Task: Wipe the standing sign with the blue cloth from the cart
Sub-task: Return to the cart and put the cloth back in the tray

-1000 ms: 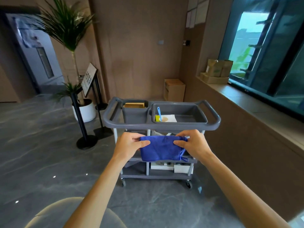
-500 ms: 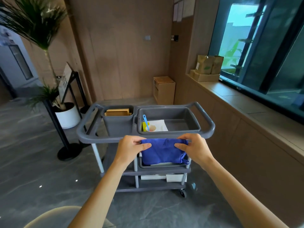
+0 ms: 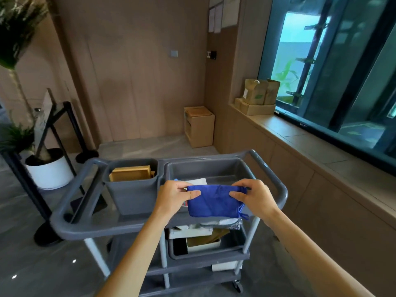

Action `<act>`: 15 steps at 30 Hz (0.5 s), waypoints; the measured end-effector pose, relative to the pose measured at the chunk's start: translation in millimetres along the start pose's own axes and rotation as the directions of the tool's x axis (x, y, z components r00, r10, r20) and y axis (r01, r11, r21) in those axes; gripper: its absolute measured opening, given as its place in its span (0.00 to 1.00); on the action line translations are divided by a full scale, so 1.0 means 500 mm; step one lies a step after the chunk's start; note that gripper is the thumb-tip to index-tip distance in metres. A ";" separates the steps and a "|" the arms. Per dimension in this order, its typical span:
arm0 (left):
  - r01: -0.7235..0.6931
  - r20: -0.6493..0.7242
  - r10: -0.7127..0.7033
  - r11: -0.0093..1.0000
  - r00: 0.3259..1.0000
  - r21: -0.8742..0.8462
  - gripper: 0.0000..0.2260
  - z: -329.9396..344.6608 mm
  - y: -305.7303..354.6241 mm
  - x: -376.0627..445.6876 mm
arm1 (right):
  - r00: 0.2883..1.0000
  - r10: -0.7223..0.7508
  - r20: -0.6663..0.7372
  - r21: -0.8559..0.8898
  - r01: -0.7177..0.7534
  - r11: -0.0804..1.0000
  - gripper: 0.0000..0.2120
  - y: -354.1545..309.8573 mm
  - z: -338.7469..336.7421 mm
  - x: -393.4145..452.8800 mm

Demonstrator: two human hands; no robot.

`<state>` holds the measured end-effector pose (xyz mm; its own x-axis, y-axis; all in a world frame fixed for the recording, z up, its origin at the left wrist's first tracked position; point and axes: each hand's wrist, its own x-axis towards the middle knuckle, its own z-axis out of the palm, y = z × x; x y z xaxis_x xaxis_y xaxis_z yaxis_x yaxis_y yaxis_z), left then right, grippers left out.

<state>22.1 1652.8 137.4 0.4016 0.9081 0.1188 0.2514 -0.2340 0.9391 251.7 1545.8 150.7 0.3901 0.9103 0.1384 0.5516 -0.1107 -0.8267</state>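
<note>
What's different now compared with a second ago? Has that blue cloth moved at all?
Yes. The folded blue cloth has been lifted from in front of the middle shelf to the level of the grey plastic cart's top trays. The camera has also come closer to the cart. Unchanged: the left hand and right hand still pinch the cloth's two ends, and the black-framed standing sign is untouched.

Soft napped blue cloth [image 3: 215, 201], matt grey plastic cart [image 3: 70, 224], glossy stone-look floor [image 3: 27, 266].
</note>
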 end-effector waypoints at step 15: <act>0.076 0.103 -0.071 0.996 0.992 -0.044 0.05 0.084 -0.095 0.318 | 0.996 0.088 -0.032 0.063 -0.085 0.994 0.06 0.130 0.038 0.281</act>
<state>110.9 1793.6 98.1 0.4714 0.8817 0.0182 0.2420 -0.1491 0.9588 328.4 1674.0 105.8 0.4607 0.8837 0.0832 0.4688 -0.1627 -0.8682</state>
